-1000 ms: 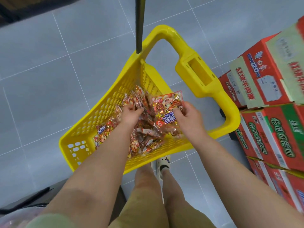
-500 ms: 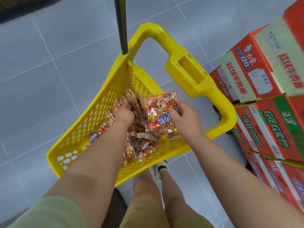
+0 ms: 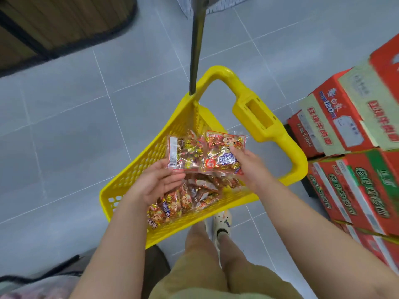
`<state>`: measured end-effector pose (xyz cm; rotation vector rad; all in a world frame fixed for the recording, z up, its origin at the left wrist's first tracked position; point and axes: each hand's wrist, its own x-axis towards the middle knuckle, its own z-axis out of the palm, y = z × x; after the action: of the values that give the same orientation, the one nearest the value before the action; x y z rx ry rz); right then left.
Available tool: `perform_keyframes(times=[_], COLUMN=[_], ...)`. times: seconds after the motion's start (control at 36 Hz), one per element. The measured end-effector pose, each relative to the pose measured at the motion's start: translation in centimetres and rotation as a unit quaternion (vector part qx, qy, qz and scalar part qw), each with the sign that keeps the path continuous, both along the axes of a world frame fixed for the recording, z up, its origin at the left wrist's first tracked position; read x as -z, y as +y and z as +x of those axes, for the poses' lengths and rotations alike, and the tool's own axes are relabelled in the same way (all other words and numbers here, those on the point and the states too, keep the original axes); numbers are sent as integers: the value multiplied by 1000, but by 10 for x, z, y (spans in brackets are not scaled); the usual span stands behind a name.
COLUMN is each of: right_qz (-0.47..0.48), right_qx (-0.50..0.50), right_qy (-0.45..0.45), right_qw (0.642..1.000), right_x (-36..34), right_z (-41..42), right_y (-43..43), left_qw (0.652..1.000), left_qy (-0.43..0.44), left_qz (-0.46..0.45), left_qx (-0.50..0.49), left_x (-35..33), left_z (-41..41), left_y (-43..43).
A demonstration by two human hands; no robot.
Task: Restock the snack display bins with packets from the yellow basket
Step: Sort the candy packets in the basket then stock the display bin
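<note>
Both hands are over the yellow perforated plastic basket (image 3: 138,167), which sits on the grey tiled floor (image 3: 64,137).

Left hand (image 3: 155,184): palm up, fingers clamped on the near edge of a clear crinkly sweet packet, the left packet (image 3: 185,154), which has its back face and white label strip up.

Right hand (image 3: 248,165): thumb on top and fingers beneath, clamped on the right packet (image 3: 218,147), a red-and-gold printed one lying face up.

The two packets touch edge to edge, held flat just above the heap. I judge this keeps them stackable as one handful and lets me read the faces.

Basket contents: a loose heap of similar packets (image 3: 194,197) piled towards the near corner, so plenty is left to move.

A black pole (image 3: 196,50) rises from the basket's far rim. Stacked red-and-green cardboard cartons (image 3: 356,190) stand to the right.

The display bins are not in view, so I judge restocking is at the pick-up step.
</note>
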<state>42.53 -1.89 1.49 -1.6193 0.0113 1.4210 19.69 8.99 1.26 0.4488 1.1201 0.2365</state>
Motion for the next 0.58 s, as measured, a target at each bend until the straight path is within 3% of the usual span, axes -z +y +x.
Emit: perform_keyframes(times=[0.08,0.25,0.47,0.58], right_qz=[11,45,65,73], right_qx=[-2,13,-32,-20], right_qy=[52,101,104,97], right_qw=[999,994,992,992], right_x=[-7,-8,13,22], right_z=[-5,-7,13,18], right_y=[7,13,-2,-5], left_qw=[997,992,980,989], left_qy=[-71,-101,-51,-80], left_qz=[-10,11,34,-9], left_qx=[-12,79,191,120], left_x=[-12,-17,-2,10], left_z=[0,18,33,39], left_y=[-7,-21,-26,-24])
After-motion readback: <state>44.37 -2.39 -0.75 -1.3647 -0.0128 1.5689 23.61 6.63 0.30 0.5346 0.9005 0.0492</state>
